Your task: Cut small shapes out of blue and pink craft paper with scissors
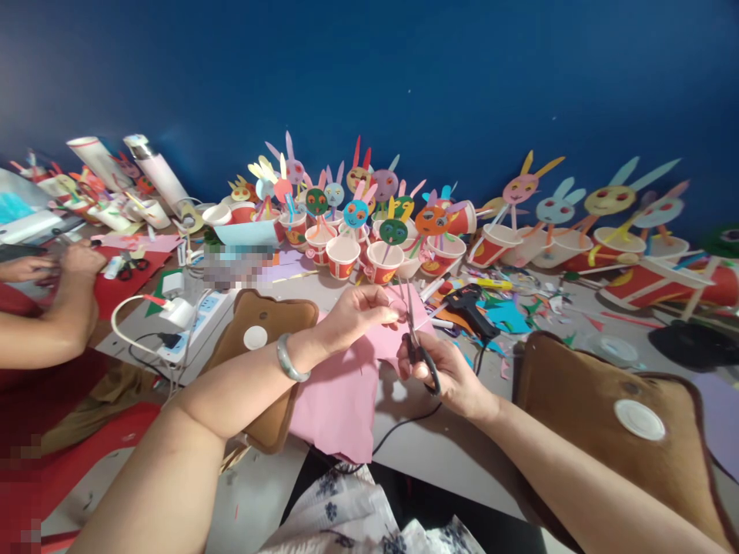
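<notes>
My right hand (447,375) has its fingers in the black handles of a pair of scissors (426,362), whose blades point away from me. Just left of the blades, my left hand (359,317) is closed in a pinch; the small thing at its fingertips blends with the pink behind and cannot be made out. Below both hands, pink paper (338,404) lies across the table and hangs over its front edge. A black glue gun (470,312) rests to the right of the scissors, among coloured paper scraps (511,319).
Paper cups (386,261) with rabbit-faced paper figures line the blue wall. Brown plush pads (623,431) lie right and left. A power strip (193,327) with chargers and cables sits at left. Another person's arms (51,315) work at far left, near red paper (135,269).
</notes>
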Available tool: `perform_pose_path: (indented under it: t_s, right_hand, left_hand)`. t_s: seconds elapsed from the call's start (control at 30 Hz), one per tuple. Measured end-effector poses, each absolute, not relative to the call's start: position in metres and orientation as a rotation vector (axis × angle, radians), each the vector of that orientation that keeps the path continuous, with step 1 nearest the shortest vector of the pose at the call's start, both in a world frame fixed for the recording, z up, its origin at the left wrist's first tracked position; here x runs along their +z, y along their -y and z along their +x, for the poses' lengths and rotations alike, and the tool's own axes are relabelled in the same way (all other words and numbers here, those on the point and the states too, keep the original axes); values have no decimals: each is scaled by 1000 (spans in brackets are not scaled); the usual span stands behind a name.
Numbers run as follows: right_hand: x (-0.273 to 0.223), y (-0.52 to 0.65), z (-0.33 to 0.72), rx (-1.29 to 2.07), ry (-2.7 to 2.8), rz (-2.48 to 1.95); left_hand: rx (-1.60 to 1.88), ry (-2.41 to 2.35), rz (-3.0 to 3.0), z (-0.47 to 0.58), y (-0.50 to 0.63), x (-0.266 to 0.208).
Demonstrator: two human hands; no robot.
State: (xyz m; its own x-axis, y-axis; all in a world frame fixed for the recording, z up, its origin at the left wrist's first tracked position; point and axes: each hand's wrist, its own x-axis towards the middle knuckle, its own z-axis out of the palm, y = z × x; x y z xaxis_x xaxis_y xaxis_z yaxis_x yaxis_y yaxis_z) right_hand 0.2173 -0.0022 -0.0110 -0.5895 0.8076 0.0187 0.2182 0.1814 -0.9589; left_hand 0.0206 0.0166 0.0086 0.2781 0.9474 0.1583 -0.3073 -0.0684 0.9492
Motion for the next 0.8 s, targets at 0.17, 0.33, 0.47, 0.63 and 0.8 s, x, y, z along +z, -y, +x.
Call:
perform_pose_path:
  t_s: [0.17,0.33,0.47,0.63,0.8]
  right_hand:
    - [-13,2,218,1384,1940,-955]
    - [-14,1,218,1359,1951,-963]
    - [-14,2,218,1354,1949,-980]
    - [-14,2,218,1364,1944,-978]
    - [-14,2,218,1364,1940,-973]
  left_hand:
    - [1179,-712,1178,22,-15,12]
    - [1179,-708,1172,22,-13,15]
    - [1182,-707,1164,22,-13,15]
    - [1176,-708,1179,21,-14,12]
    - [1176,-703,1194,20,-15,10]
